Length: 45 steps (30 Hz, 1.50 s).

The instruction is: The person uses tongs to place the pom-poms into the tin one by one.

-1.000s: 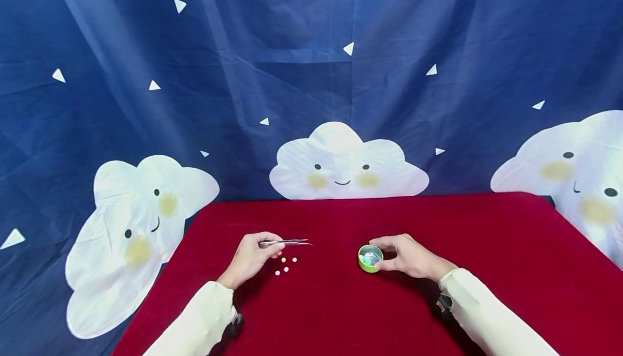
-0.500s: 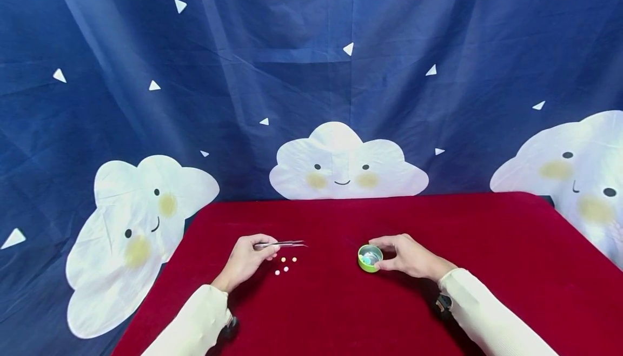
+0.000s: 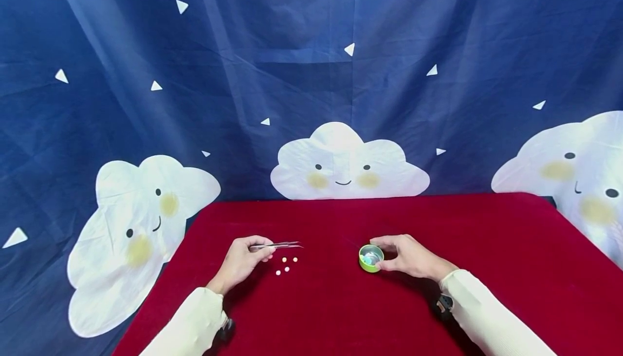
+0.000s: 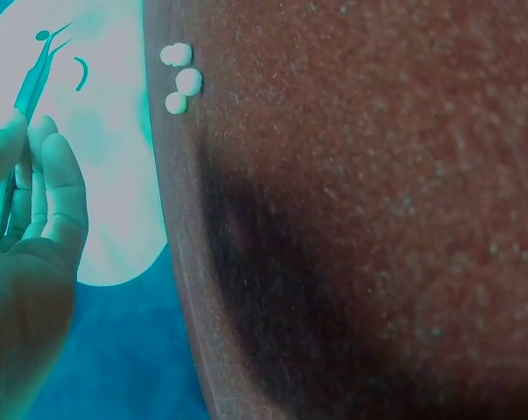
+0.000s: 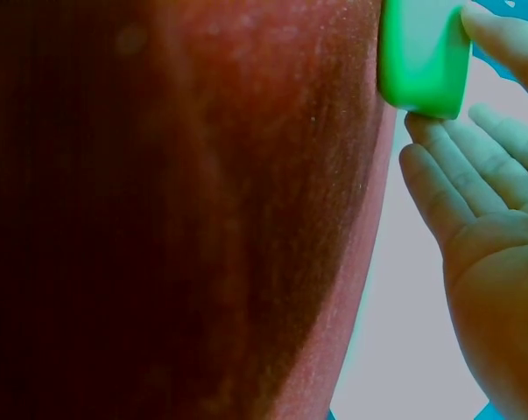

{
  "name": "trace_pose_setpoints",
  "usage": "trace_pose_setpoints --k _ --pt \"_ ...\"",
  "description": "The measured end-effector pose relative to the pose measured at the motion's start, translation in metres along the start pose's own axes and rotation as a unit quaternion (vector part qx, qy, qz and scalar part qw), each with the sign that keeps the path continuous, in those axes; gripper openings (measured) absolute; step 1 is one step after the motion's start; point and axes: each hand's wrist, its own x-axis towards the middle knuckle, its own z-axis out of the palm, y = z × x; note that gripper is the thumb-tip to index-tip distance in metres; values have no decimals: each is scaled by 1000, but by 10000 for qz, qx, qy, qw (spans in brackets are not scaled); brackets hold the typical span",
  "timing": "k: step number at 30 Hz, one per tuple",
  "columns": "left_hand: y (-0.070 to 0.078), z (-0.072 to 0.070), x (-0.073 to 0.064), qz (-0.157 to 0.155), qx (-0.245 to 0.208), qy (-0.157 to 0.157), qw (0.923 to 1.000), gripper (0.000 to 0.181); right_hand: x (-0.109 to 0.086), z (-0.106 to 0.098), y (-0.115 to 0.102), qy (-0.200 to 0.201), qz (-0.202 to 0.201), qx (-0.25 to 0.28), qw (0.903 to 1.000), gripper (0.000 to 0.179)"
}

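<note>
Versus one second ago: left hand (image 3: 240, 261) shifted leftward, thumb and fingers pinching slim silver metal tweezers (image 3: 275, 246), parted tips right of grip. Small round yellow and white pellets (image 3: 287, 269) lie just beside it. Right hand (image 3: 411, 257), unmoved, holds round green silver-lined tin (image 3: 369, 268).

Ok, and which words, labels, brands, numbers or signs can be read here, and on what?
None can be read in any view.
The blue backdrop shows only pictures: clouds and white triangles.
The green tin looks plain where visible.
Any marking on the tweezers, pellets or dark wrist devices is too small to tell.
</note>
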Motion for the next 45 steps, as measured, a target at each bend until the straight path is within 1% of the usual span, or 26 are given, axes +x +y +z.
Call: trace_pose_setpoints --k 6,11,15,24,29,37,42,45 --pt "-2 -4 -1 60 -61 -63 9999 13 0 -1 0 10 -23 -4 10000 59" --pt "0 -7 -3 15 -152 29 9999 16 -1 -2 0 -5 -17 -20 10000 60" --pt "0 -9 -5 -80 -315 86 9994 19 -1 -2 0 -40 1 53 10000 59" --pt "-3 -9 -7 -37 -689 125 9975 22 -3 -2 2 -30 49 219 9997 59" --pt "-4 -8 -7 11 -728 142 9972 23 -3 -3 2 -27 40 274 9996 58" --pt "-7 -8 -7 -54 -741 161 9971 20 -4 -4 0 -38 40 274 9996 58" --pt "-10 -12 -9 17 -678 53 9977 21 -4 -4 -1 -68 38 333 9994 58" --pt "-14 -16 -10 3 -654 71 9978 21 -5 -4 -1 -82 55 329 9994 58"
